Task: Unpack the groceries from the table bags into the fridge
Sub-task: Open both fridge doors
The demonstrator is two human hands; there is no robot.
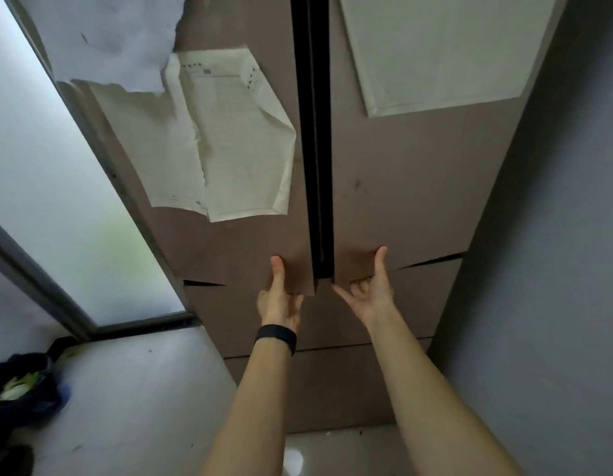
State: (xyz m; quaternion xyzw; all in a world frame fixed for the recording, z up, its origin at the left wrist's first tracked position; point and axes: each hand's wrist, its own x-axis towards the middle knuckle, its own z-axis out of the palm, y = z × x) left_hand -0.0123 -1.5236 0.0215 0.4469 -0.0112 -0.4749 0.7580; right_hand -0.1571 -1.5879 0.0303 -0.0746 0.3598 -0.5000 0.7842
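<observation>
A tall brown fridge fills the view, with a left door and a right door split by a dark gap. My left hand grips the bottom corner of the left door, thumb flat on its front and fingers tucked under the edge. My right hand holds the bottom corner of the right door the same way. Both doors stand slightly ajar from the drawers below. The inside of the fridge is hidden.
Crumpled paper sheets are stuck on the left door, a white sheet on the right one. A dark bag with green vegetables lies on the white surface at the left. A frosted window is left, a grey wall right.
</observation>
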